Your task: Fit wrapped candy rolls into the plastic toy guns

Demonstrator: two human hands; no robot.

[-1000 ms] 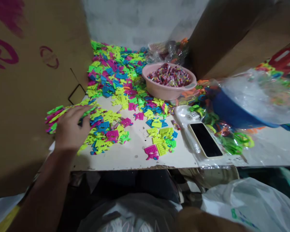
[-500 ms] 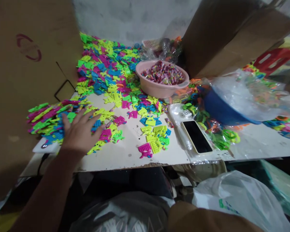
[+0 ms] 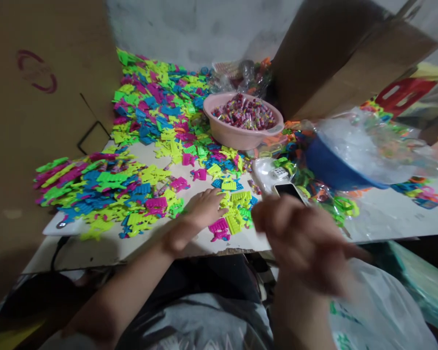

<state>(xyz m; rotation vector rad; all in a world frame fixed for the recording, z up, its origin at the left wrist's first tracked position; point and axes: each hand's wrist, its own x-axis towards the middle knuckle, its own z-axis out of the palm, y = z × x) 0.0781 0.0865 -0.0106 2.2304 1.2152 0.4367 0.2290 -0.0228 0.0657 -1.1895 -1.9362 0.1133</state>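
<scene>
My left hand (image 3: 204, 208) rests low over the table, beside a small group of flat yellow plastic pieces (image 3: 234, 221) with comb-like ridges. Its thumb stands apart from the fingers, and I see nothing held in it. Just below lies a magenta piece (image 3: 219, 228) of the same sort. Raised in front of the table edge, my right hand (image 3: 302, 238) is smeared by motion, so its fingers and anything in them cannot be made out. It partly covers a phone (image 3: 289, 190). Left of my left hand is a stacked heap of bright pieces (image 3: 111, 180).
A pink basin (image 3: 237, 138) of small wrapped items stands mid-table, with a large coloured pile (image 3: 160, 97) behind. A blue basin (image 3: 339, 167) with plastic bags sits right. Cardboard boxes (image 3: 47, 131) flank the table. A white plastic bag (image 3: 383, 306) hangs below the edge.
My left hand has moved right from the stacked heap to the yellow pieces near the middle. My right hand has risen into view in front of the phone.
</scene>
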